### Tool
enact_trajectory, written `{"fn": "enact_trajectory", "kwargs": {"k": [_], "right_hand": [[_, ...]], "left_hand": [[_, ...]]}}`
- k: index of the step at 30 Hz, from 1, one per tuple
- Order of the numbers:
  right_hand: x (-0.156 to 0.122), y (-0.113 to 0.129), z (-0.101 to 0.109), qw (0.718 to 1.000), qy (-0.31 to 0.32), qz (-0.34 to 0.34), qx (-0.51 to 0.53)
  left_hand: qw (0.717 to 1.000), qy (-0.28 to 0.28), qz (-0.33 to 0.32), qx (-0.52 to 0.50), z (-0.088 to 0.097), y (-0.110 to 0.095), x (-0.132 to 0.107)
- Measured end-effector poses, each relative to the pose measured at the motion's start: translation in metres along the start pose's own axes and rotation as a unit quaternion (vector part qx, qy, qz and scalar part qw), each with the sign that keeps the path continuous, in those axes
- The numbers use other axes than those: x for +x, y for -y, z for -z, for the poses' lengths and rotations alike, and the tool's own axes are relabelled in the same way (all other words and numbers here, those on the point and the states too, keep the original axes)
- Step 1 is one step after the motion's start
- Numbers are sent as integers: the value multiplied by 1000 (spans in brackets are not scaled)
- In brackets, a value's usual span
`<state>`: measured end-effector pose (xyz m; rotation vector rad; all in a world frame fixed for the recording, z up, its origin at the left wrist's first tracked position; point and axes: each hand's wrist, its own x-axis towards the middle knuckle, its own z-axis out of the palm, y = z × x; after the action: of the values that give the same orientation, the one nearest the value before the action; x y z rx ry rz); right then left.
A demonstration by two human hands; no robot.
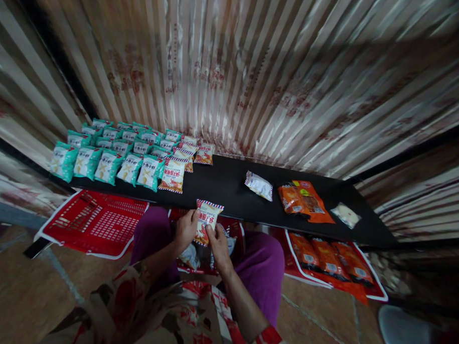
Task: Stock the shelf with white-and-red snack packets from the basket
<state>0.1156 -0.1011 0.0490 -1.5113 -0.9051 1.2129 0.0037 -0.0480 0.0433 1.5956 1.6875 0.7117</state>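
Between both hands I hold a snack bag (pixel 207 219) with a white top, an orange lower part and red lettering. My left hand (pixel 187 227) pinches its left edge, and my right hand (pixel 218 242) grips its lower right side. The bag is in front of the near edge of a black shelf (pixel 222 185). Matching orange-and-white bags (pixel 172 175) stand on the shelf at the left, beside rows of teal-and-white snack bags (pixel 109 166). Below my hands, a red basket (pixel 239 237) between my knees contains several bags, partly hidden.
On the shelf's right half lie a silvery-white packet (pixel 258 185), orange packages (pixel 304 200) and a small pale packet (pixel 346 215). A red basket (pixel 95 222) sits lower left; another red basket (pixel 372 282) with orange packages is at right. A striped corrugated wall (pixel 218 67) rises behind.
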Motion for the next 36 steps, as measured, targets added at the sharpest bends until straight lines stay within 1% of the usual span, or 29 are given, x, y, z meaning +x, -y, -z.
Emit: {"fn": "enact_trajectory", "kwargs": {"k": [5,10,12,16,20,25,31,36], "right_hand": [[7,3,-1,1000,6,7,27],[17,8,6,999,-5,42,-12],[22,10,8,998,-6,53,-26],[32,15,9,997,-7,57,-42],[39,19,8,998,-1,45,-33],[51,26,7,998,-9,42,-43],[72,38,7,997,-7,64,-36],[90,43,4,995,-10,74,-64]], "left_hand": [[1000,15,7,-4,3,-5,7],[996,51,-33,-66,5,-11,14],[993,53,-43,-91,5,-13,16],[993,25,-52,-102,0,-14,22],[994,1,-72,-77,-6,-12,30],[996,-10,-81,-39,-8,-15,42],[994,-15,-99,-44,-8,-20,59],[995,-13,-97,-27,-11,-21,75]]}}
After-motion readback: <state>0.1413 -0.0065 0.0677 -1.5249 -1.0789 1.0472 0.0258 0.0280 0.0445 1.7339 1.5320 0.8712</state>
